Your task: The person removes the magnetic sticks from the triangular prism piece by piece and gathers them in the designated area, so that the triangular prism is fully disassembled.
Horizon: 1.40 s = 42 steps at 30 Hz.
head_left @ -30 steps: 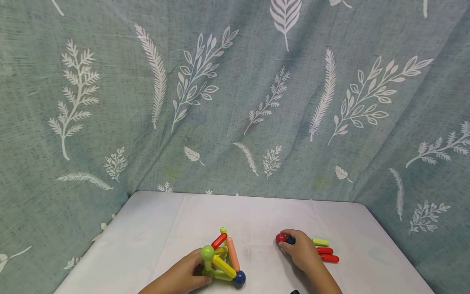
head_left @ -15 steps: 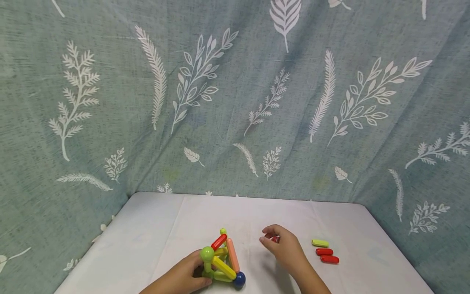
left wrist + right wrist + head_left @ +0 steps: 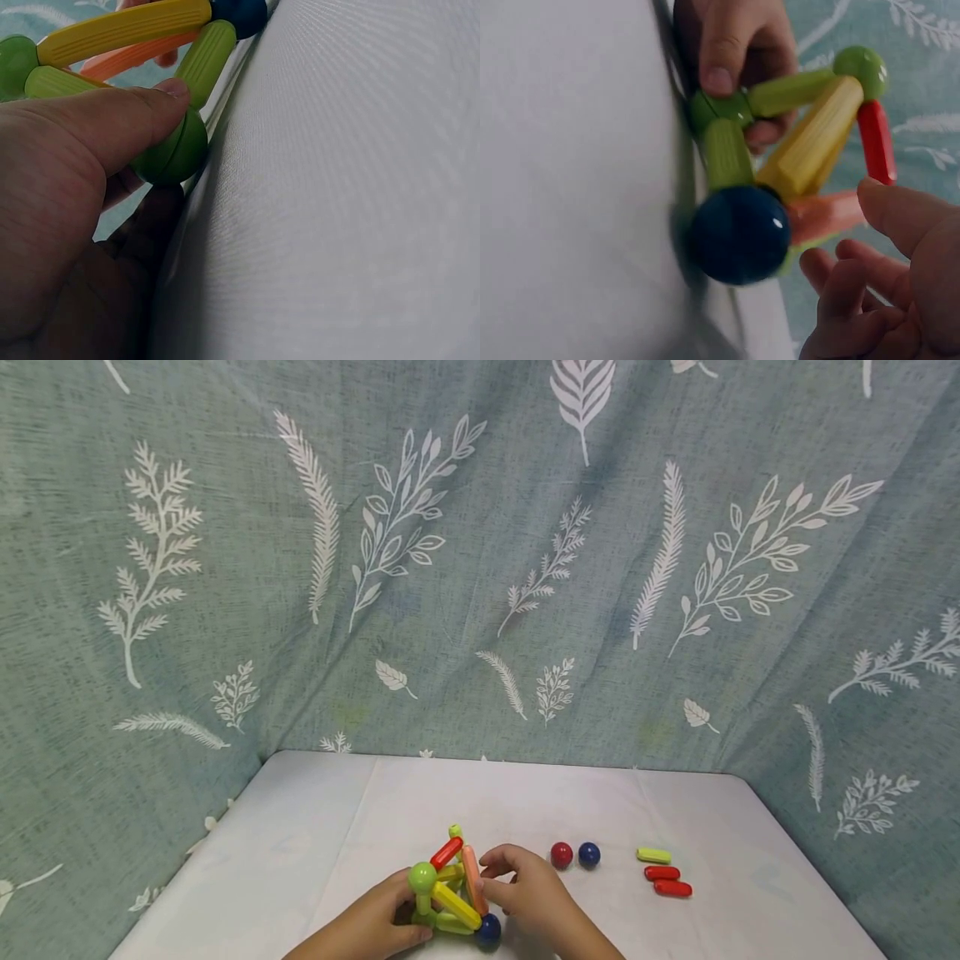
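The right hand [image 3: 521,887] has moved from the red ball [image 3: 562,855] and blue ball [image 3: 589,855] to the orange rod [image 3: 471,867] of a frame [image 3: 456,906] between both hands, fingers half-curled about it, hold unclear; the left hand [image 3: 384,917] pinches the lower green ball [image 3: 178,156]. Steadying that rod seems underway, calling for gentle pressure past the corner ball [image 3: 489,930] just below the fingers. Loose rods [image 3: 672,888] lie well to their right.

The head view is evenly lit, the wrist views dimly; mid-frame at right wrist, glare is caught on the glossy dark-blue plastic ball [image 3: 736,238].

orange rod [image 3: 472,870], white-leafed grey-green cloth [image 3: 450,610]
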Available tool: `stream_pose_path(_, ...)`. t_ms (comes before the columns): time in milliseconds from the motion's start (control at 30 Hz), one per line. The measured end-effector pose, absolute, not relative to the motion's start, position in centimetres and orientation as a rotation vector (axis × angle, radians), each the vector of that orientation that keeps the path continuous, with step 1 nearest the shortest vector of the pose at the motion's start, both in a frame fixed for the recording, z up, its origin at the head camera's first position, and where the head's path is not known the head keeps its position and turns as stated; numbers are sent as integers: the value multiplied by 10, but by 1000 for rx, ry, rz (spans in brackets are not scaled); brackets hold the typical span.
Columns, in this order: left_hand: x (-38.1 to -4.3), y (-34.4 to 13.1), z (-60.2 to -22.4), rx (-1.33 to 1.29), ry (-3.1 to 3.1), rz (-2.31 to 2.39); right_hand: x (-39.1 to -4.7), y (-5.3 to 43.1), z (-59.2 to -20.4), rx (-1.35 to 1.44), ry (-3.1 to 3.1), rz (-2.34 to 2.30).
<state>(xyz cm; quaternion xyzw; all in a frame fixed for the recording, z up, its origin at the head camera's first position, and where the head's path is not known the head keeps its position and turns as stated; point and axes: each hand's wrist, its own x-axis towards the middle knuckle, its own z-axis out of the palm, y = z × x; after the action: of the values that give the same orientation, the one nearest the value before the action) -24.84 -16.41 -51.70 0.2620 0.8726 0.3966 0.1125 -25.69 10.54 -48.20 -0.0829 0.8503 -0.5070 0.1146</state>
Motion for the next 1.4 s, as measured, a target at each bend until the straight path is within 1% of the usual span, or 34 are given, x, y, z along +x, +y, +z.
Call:
stream_pose_path(367, -246, -165, -517, 802, 2562, 1187, -254, 92, -488, -155, 2406, -1449)
stream_pose_path(1067, -249, -166, -519, 809, 2519, 1231, -251, 99, -486, -215, 2445, -1441)
stream_pose_path(1400, -248, -164, -518, 787, 2512, 1237, -250, 102, -488, -196, 2360, -1539)
